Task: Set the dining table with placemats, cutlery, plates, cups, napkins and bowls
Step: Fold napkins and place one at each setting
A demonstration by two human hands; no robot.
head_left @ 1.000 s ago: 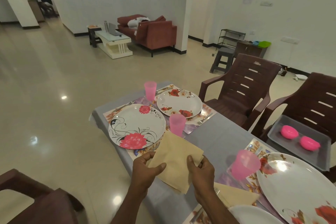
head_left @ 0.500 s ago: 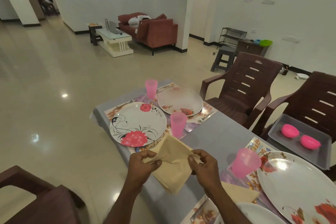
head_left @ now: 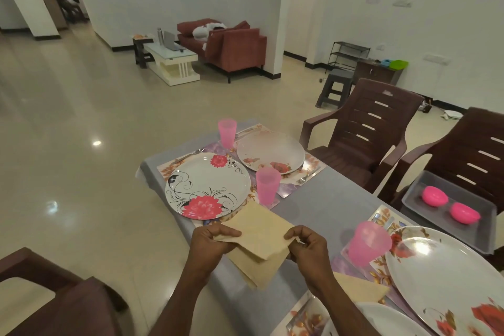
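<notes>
Both hands hold a beige napkin above the near edge of the grey dining table. My left hand pinches its left corner and my right hand pinches its right corner, with the cloth folded between them. Just beyond lies a flowered plate on a placemat, with a pink cup to its right. A second plate and pink cup sit at the far end. At the right are a large plate, a pink cup and another beige napkin.
A grey tray with two pink bowls rests on a brown chair at the right. Another brown chair stands by the table's far side, and one at bottom left. Sofa and coffee table stand far back.
The hands have folded the napkin over and drawn apart to its two corners. The napkin now hangs a little nearer me than a second ago.
</notes>
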